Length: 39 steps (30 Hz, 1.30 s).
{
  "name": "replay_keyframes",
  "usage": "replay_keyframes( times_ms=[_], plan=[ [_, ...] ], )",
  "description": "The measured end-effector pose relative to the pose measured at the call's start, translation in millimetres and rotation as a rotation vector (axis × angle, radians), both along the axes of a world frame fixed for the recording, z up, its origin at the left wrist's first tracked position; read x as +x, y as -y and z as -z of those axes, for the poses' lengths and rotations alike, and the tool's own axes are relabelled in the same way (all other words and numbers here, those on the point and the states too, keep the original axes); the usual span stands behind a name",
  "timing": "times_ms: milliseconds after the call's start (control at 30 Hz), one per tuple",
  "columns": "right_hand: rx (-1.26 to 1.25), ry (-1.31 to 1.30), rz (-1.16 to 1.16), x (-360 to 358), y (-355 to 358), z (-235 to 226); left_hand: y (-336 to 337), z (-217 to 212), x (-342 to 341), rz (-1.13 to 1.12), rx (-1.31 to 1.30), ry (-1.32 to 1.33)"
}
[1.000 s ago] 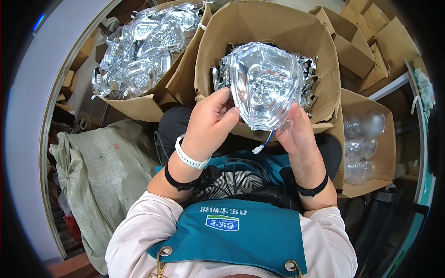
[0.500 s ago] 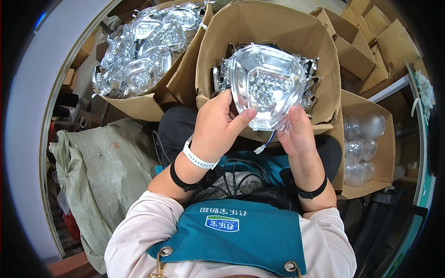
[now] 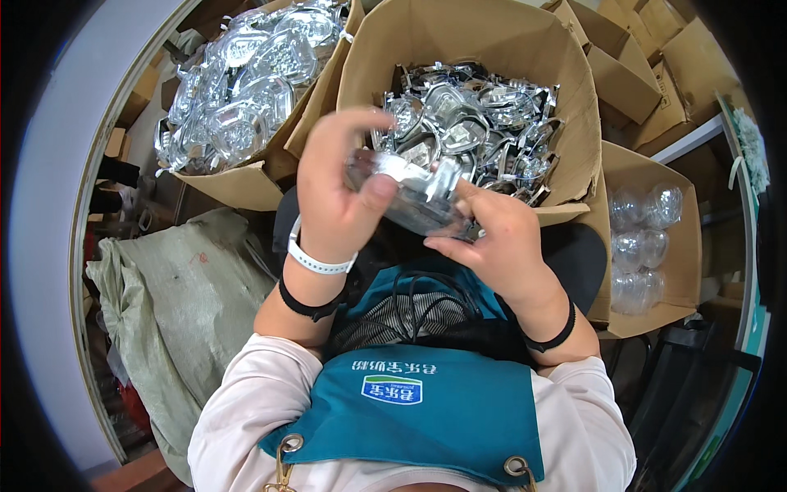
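A clear and silvery lamp unit (image 3: pixel 422 197), partly blurred, is tilted nearly edge-on in front of the middle carton. My right hand (image 3: pixel 504 238) grips its near right edge, thumb below and fingers above. My left hand (image 3: pixel 336 176) is at its left end, smeared by motion. The left fingers are raised and spread from the thumb, above the unit; the thumb lies close to or against it. Just beyond stands an open carton (image 3: pixel 566 176) holding a heap of silvery lamp parts (image 3: pixel 459 123).
At the upper left, another carton (image 3: pixel 234 189) is heaped with clear lamp units (image 3: pixel 246 90). A carton (image 3: pixel 676 287) on the right holds round clear plastic covers (image 3: pixel 635 246). A greenish woven sack (image 3: pixel 184 312) lies at my left, and several cartons (image 3: pixel 611 66) stand at the back right.
The lamp unit has turned from facing me to nearly edge-on and come lower and left. My left hand has moved left, lifting its fingers; my right has shifted slightly left. The middle carton's heap is now uncovered.
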State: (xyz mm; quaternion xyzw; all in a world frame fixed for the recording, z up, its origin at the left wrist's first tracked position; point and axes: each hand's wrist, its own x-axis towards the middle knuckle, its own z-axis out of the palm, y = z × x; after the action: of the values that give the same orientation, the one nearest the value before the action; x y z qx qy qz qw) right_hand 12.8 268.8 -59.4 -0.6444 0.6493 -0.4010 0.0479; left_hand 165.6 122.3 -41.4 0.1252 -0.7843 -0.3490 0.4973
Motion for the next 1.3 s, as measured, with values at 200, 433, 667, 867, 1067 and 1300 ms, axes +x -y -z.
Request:
replay_keyframes(
  times_ms=[200, 433, 667, 867, 1067, 1300],
  plan=[
    [0.012, -0.082, -0.048, 7, -3, -11, -6, 3, 7, -0.022, -0.145, 0.064],
    [-0.273, 0.074, -0.198, 11, 0, -11, -7, 2, 2, 0.194, -0.359, 0.078],
    [-0.275, 0.112, -0.229, 25, 2, -5, -20, 7, -3, 0.150, -0.352, 0.061],
    [-0.307, 0.205, -0.217, 26, 1, 8, -22, 8, -4, 0.127, -0.304, 0.076],
    [-0.109, 0.217, -0.168, -11, 6, -1, -3, 22, 2, 0.062, 0.171, 0.111],
    [0.307, 0.274, -0.156, -87, 13, 57, 96, 78, -12, 0.182, 1.359, -0.558]
  ],
)
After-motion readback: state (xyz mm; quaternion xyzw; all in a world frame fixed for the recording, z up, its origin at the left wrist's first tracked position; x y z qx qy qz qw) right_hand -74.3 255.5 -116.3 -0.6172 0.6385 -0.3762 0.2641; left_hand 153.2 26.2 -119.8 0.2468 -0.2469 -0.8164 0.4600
